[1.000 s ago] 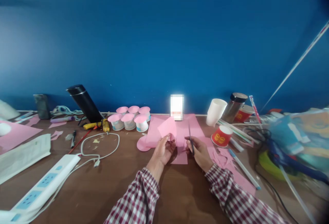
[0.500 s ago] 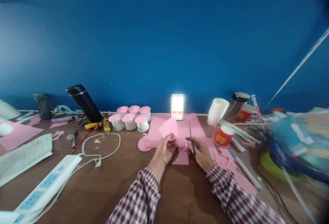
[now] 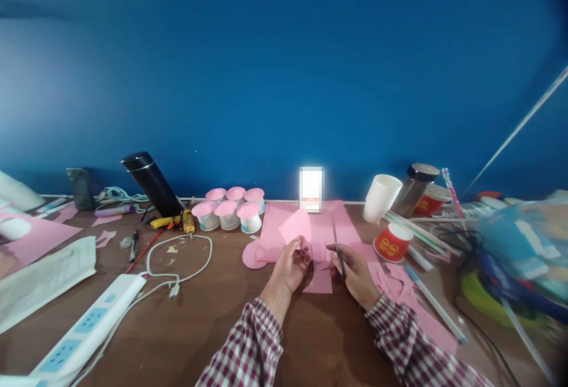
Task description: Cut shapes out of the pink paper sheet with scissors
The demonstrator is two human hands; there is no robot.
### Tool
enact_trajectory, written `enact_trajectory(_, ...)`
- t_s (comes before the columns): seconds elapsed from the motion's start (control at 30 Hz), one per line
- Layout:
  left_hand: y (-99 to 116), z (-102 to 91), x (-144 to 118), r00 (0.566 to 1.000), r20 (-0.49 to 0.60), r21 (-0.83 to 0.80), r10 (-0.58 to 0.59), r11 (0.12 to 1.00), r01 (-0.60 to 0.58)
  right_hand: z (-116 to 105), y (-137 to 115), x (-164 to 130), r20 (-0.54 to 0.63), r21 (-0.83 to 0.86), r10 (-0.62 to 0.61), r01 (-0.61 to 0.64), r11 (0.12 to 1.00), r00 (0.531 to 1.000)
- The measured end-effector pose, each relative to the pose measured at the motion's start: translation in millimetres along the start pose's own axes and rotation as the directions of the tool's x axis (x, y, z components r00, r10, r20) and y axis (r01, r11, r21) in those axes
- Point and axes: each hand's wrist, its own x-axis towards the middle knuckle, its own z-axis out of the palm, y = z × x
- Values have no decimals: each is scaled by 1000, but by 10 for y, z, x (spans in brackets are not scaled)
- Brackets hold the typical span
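Note:
My left hand pinches a piece of pink paper that stands up at an angle from its fingers. In my right hand is a pair of dark scissors, blades pointing away from me toward the wall. The scissors are just right of the held piece; whether they touch it I cannot tell. Larger pink sheets lie flat beneath both hands. A round pink disc rests on the table left of my left hand.
Several paper cups with pink tops stand at the left. A red cup, white cups and pink scraps lie at the right. A black flask, glue gun and power strip are farther left.
The whole view has shifted slightly, so everything sits a little lower and to the right. Both hands keep nearly the same hold on the paper and the scissors.

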Motion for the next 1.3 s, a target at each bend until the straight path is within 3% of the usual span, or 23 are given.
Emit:
enact_trajectory(0.1, -1, -20, 17, 998, 52, -19, -17, 1000, 19, -5, -16, -10, 6, -16, -6, 7, 1000, 1000)
enact_trajectory(0.37, -54, -64, 47, 999, 39, -36, 11, 999, -9, -59, 22, -35, 46, -51, -25, 27, 998, 999)
enact_trajectory(0.57, -172, -91, 66, 998, 17, 49, 68, 996, -69, -132, 73, -61, 34, -136, -28, 33, 990, 999)
enact_trajectory(0.7, -217, -107, 64, 991, 80, 75, 106, 991, -112, -150, 91, -69, 51, -154, -18, 26, 988, 999)
enact_trajectory(0.9, -231, -109, 12, 997, 26, 143, 68, 987, -71, -155, 60, -94, 54, -178, 4, 5, 984, 999)
enact_trajectory(1.17, -140, -42, -95, 982, 180, 197, 57, 976, -92, -166, 116, -66, 72, -158, 41, -29, 987, 997)
enact_trajectory(1.3, -119, -88, -74, 995, 101, 135, 24, 990, -37, -165, 100, -41, 88, -133, 41, -29, 991, 995)
